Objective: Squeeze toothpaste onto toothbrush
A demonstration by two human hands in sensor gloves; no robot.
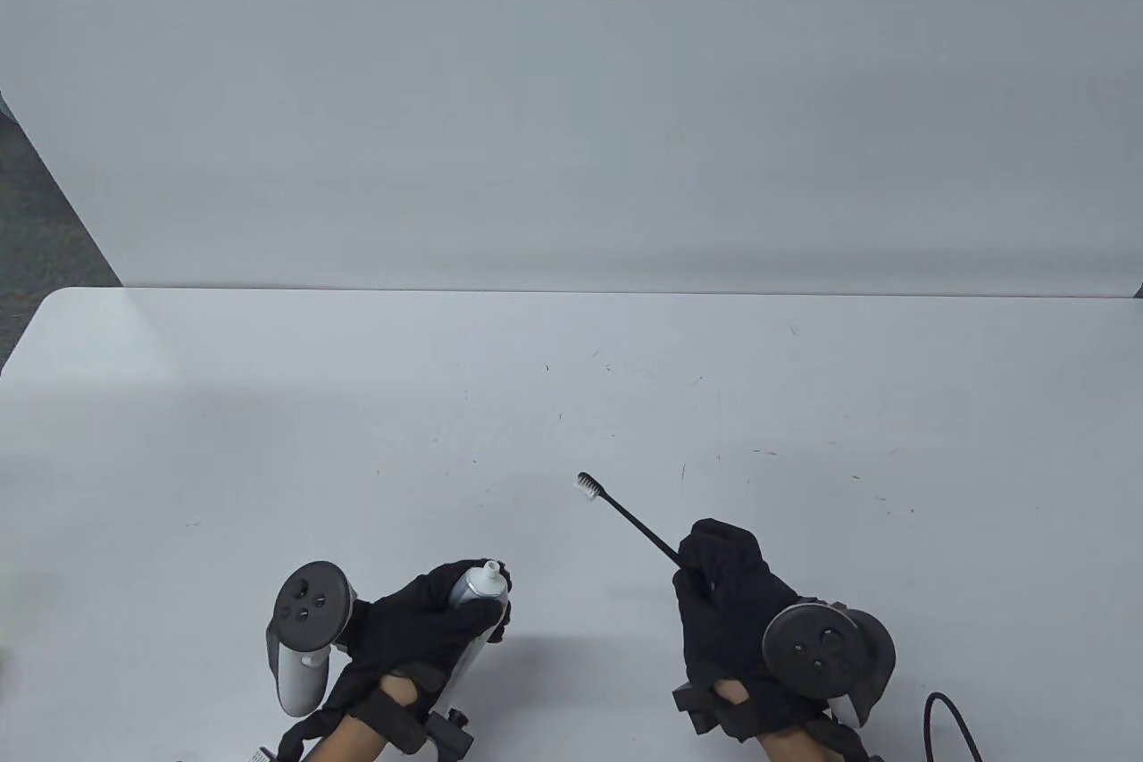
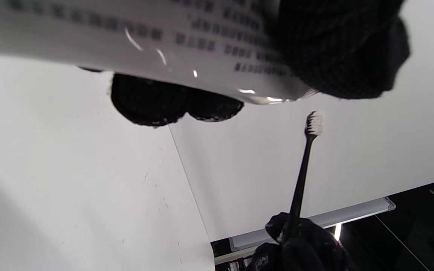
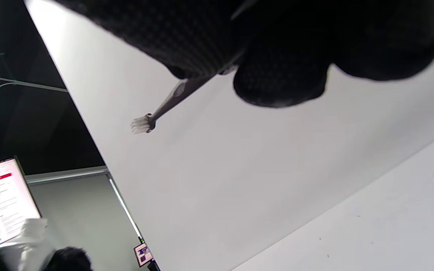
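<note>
Toothbrush (image 1: pixel 625 517) angled up-left in fisted right hand (image 1: pixel 728 597)

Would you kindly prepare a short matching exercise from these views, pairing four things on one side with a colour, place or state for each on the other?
Things:
1. toothpaste tube
2. toothbrush
3. left hand
4. right hand

Descriptions:
A. grips a thin black handle
B. white bristles at its far tip, lifted clear of the table
C. silvery body, white nozzle with no cap on it
D. wraps around a silvery tube, near the table's front edge

Pairs: 1-C, 2-B, 3-D, 4-A
</note>
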